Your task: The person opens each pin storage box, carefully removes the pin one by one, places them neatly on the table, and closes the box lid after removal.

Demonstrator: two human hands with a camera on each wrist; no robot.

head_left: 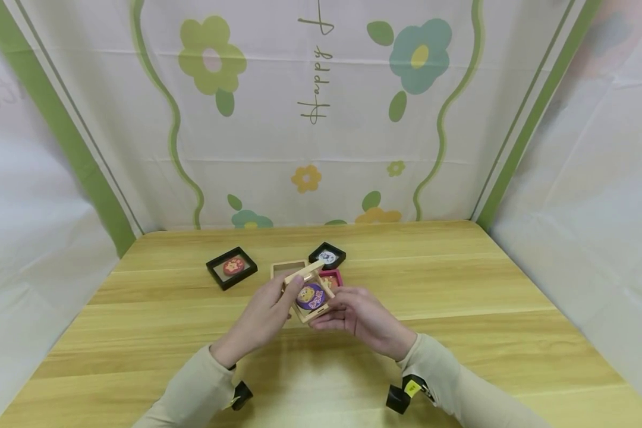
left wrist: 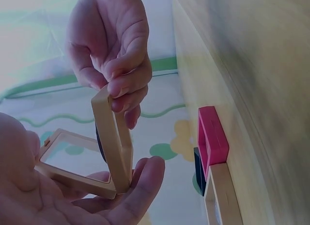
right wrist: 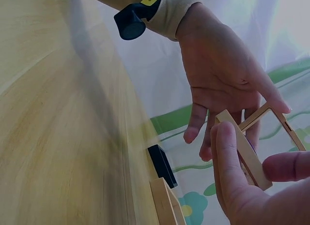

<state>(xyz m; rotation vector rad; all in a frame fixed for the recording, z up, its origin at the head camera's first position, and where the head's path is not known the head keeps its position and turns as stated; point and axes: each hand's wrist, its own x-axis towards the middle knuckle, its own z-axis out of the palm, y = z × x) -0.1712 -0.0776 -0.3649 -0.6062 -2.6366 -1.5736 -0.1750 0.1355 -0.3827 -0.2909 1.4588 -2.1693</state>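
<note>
A hinged tan case (head_left: pixel 314 314) is standing unfolded above the wooden tabletop (head_left: pixel 455 315), directly between the two hands and touching both, so neither hand is lying nearer. The left hand (head_left: pixel 262 318) is gripping its clear-windowed leaf (left wrist: pixel 75 180) between thumb and fingers, with fingers resting beside the hinge; the right hand (head_left: pixel 364 320) is pinching the rim of the other leaf (left wrist: pixel 110 142), which is bearing a round purple badge (head_left: pixel 311 295). The outline is looking nearly square, lacking an evident long axis; the hinge line is giving the orientation, both leaves spreading from it like book covers. Whether the badge is lying loose or pressing against a film, I cannot tell from here. The rails are appearing smooth and matte, with crisp corners. Just beyond the case, a pink frame (head_left: pixel 339 275) and a second tan frame (head_left: pixel 289 263) are resting partly hidden; a black frame (head_left: pixel 338 263) with a whitish disc (head_left: pixel 327 257) is sitting farther beyond. Another black frame (head_left: pixel 241 280), displaying a red disc (head_left: pixel 233 266), is lying left of the case.
</note>
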